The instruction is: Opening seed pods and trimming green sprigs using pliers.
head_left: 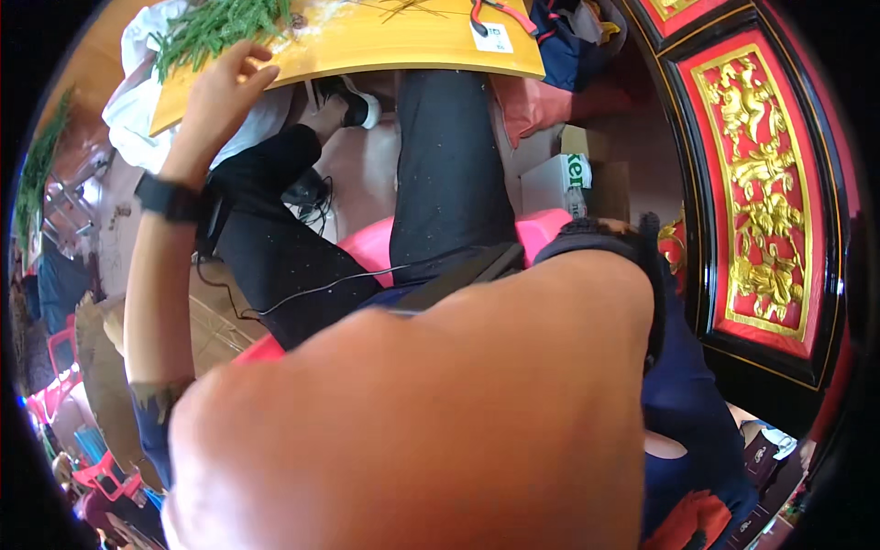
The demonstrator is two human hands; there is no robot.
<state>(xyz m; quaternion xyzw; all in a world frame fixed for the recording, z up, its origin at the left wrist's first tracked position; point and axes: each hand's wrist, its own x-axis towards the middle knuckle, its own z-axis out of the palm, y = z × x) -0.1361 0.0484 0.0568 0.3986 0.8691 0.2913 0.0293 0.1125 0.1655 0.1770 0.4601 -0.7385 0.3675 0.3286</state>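
My left hand [229, 92] is raised over the near left edge of the yellow-topped table [385, 41]. Its fingers are loosely bent and apart, with nothing seen in them, and a dark band circles that wrist. Closest to it lie green needle-leaved branches [215, 32], like artificial pine, and a small brown cone [297, 20]. My right hand [412, 422], large and blurred, comes up right before the camera and covers the lower middle of the view. Its fingers are hidden, so whether it grips anything does not show. A dark band is on this wrist too.
Red-and-black handled pliers [502, 18] and a white label lie at the table's right. Thin brown stems are at its far edge. Below stands an open carton [559, 179]. A red-and-gold carved panel [756, 192] rises on the right. A thin cable [312, 291] crosses my lap.
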